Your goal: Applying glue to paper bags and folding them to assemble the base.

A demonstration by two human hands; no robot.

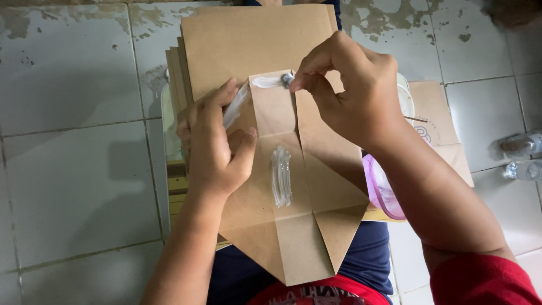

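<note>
Right hand (355, 90): fingers pinched closed on a small glue applicator (287, 78), tip touching the top flap of a brown paper bag (293, 226). White glue smear (265, 82) on that flap, just left of the tip. Second glue streak (281, 176) runs vertically down the bag's centre panel, lower down.

Left hand (214, 147): palm down on the bag's left folded flap, fingers spread flat, thumb pressing near the centre crease. Not gripping anything, just pinning the paper.

Bag lies flat with bottom folds opened out, pointing toward the person, resting over the lap and a low wooden stand (176, 186). It sits on a stack of same brown sheets (248, 34) extending away from the person.

Pink plastic container (381, 189) just right of the bag, partly under the right forearm. Another folded brown bag (437, 121) further right on the tiled floor (73, 169). Two clear bottles (522, 152) on the floor at far right.
</note>
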